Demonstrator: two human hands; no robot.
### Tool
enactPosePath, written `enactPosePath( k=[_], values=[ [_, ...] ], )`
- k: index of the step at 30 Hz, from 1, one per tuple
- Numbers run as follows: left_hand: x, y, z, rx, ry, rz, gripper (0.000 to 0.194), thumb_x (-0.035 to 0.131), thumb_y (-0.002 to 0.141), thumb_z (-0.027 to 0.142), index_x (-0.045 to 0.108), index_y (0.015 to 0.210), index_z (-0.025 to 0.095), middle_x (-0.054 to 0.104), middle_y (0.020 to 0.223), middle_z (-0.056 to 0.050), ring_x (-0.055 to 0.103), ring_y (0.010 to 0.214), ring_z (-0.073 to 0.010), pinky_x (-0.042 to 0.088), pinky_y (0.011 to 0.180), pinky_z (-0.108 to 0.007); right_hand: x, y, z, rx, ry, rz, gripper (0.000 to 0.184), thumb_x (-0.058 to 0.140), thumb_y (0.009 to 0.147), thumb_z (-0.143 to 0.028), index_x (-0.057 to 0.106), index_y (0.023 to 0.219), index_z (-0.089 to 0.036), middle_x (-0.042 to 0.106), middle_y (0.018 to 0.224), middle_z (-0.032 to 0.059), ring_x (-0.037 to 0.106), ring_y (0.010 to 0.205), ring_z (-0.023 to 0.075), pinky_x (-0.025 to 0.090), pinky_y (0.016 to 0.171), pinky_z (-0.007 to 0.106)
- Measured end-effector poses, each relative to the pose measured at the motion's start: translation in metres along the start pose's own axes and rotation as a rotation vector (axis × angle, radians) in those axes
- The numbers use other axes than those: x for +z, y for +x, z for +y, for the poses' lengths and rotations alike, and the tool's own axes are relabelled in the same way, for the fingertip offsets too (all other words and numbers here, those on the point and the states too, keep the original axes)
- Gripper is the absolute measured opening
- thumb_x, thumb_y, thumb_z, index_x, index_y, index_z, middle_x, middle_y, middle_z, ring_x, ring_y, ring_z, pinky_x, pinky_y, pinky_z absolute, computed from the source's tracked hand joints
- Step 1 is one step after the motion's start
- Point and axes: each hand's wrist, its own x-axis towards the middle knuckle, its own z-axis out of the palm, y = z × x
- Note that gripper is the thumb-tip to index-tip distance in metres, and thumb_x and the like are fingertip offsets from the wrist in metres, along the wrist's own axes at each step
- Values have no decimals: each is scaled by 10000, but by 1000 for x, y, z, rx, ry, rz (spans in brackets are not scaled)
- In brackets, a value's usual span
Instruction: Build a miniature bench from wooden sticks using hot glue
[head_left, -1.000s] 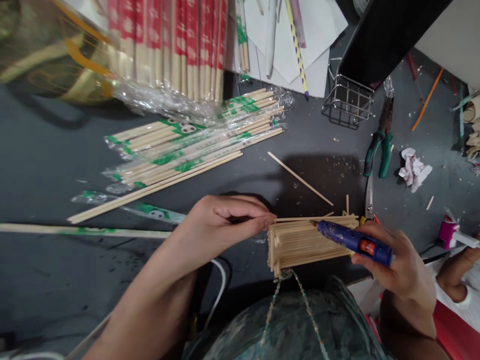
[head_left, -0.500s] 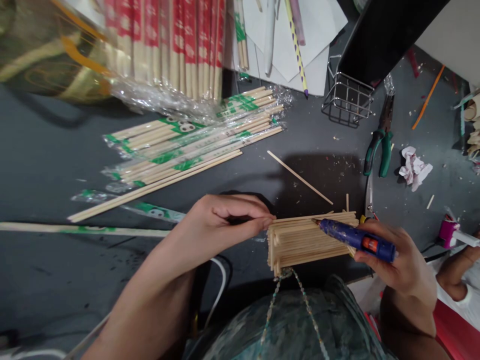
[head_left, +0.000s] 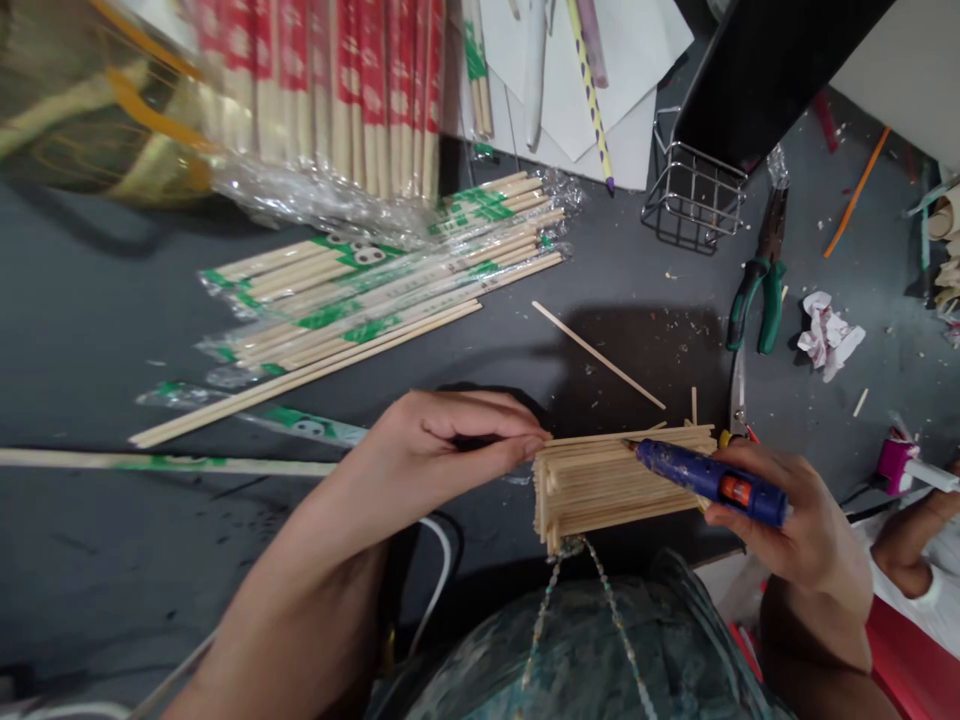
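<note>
A small structure of thin wooden sticks (head_left: 600, 490), stacked and lined up side by side, is in front of my body. My left hand (head_left: 469, 435) is closed in a pinch at its upper left corner, on the end of a wooden stick (head_left: 581, 439) along the far edge. My right hand (head_left: 795, 510) grips a blue hot glue gun (head_left: 686, 475) from the right. The gun's tip touches or nearly touches the sticks by that edge; the glue itself is too small to make out. Part of the structure's right end is hidden behind the gun and hand.
Wrapped chopsticks (head_left: 367, 290) and a red-sleeved chopstick pack (head_left: 315, 100) lie to the left. Farther right are green-handled pliers (head_left: 757, 290), a wire stand (head_left: 694, 195), crumpled paper (head_left: 829, 335) and a loose stick (head_left: 600, 355). Another person's arm (head_left: 911, 545) shows at right.
The glue gun has shifted very slightly left along the far edge. My left hand keeps its pinch at the corner, and the stick structure stays put.
</note>
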Motion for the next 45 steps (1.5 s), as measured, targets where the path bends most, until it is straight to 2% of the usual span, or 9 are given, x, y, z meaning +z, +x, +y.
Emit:
enactPosePath(
  k=[11, 28, 38, 45],
  values=[
    [0, 1, -1, -7, 3, 2, 173, 683, 803, 130, 821, 729, 204, 776, 751, -45, 707, 653, -126, 553, 596, -164, -2, -3, 2, 13, 9, -2, 189, 554, 1008, -412, 620, 1046, -239, 746, 898, 35, 699, 741, 181, 537, 654, 274],
    [-1, 1, -2, 16, 19, -4, 171, 685, 812, 137, 823, 743, 212, 781, 770, -37, 715, 655, -121, 554, 589, -153, -3, -4, 5, 37, -18, -3, 270, 541, 1010, -473, 646, 1043, -227, 754, 889, 53, 710, 739, 191, 543, 662, 284],
    [0, 0, 0, -28, 30, 13, 161, 688, 798, 156, 823, 725, 204, 785, 767, -54, 720, 659, -134, 565, 594, -175, -3, -6, 4, 29, -2, -9, 249, 539, 1009, -435, 654, 1041, -216, 746, 874, 49, 699, 736, 188, 540, 652, 289],
    [0, 1, 2, -33, 33, -2, 171, 688, 806, 159, 832, 734, 216, 787, 782, -66, 718, 669, -149, 566, 596, -197, -2, 1, -1, 20, 15, -25, 268, 531, 1015, -460, 638, 954, -222, 734, 849, 46, 689, 715, 177, 515, 632, 275]
  ],
)
